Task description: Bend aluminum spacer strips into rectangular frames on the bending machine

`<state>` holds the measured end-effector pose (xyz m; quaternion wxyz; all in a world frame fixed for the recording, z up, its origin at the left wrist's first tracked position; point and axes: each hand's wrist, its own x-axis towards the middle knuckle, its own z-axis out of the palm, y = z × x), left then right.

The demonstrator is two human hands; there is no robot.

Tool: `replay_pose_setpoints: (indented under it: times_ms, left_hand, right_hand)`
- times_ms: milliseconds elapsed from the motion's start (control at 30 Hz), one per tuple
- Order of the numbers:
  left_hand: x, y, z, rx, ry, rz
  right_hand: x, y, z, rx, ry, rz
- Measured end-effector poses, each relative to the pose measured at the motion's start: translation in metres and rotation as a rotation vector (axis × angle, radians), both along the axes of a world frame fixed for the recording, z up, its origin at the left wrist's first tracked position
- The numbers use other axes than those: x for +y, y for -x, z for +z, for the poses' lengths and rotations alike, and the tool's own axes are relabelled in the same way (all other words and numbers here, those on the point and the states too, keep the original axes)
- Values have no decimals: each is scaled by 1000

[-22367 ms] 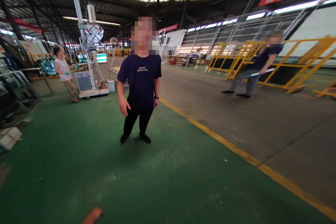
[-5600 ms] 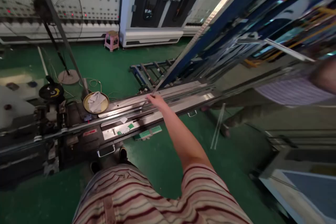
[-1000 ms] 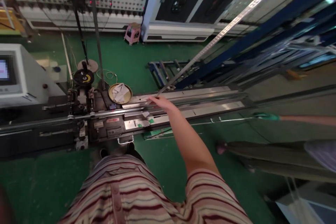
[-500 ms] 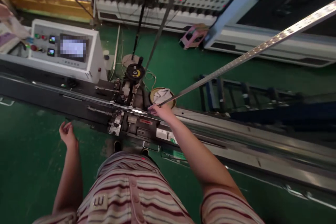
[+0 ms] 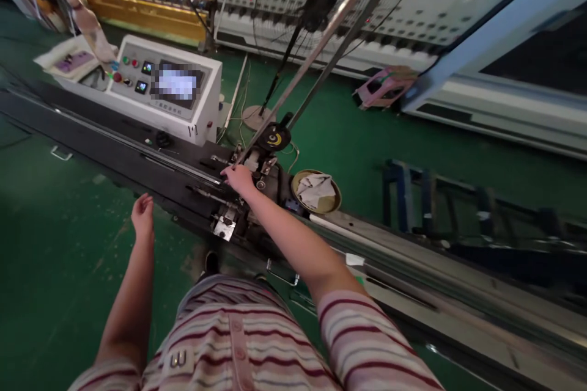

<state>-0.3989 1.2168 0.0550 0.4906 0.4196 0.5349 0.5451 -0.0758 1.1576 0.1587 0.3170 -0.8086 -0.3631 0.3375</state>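
Note:
My right hand (image 5: 239,179) is closed on the end of a long thin metal strip (image 5: 316,61), just above the machine's rail at the clamp-like fittings. The strip slants up and away to the right, out of view at the top. Behind the hand, a black handwheel (image 5: 275,136) with a yellow mark sits on the machine head. Just in front of the hand lie a metal rod (image 5: 213,197) and a shiny metal block (image 5: 224,229). Off the bench's near side hangs my left hand (image 5: 143,214), loosely open with bent fingers and holding nothing.
A control box (image 5: 156,88) with a blurred screen stands at the back left, a bottle (image 5: 89,27) beside it. A round bin (image 5: 316,191) with crumpled cloth is behind the rail. Further back are a fan (image 5: 321,3), a pink stool (image 5: 385,87) and a blue rack (image 5: 435,201).
My right hand has moved left along the machine with the metal strip, which now slants more steeply. The left hand has shifted slightly. The whole view has swung left.

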Motion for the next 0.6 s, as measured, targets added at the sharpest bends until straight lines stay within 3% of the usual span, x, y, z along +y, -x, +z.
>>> replay_pose_setpoints:
  times_ms: [133,300,433,600]
  left_hand:
    - [24,-41,29,-103,110,-60]
    - [40,-85,72,-210,202,-184]
    - [10,-131,104,-330,110,-385]
    - [-61,-202,127,-290,-110,-490]
  right_hand:
    - [22,17,9,108,-42,-31]
    - [-10,1,46,342,-153,-108]
    - [-66,-28,79,443,-231,-174]
    - [-155,-76,97,340,-315,-179]
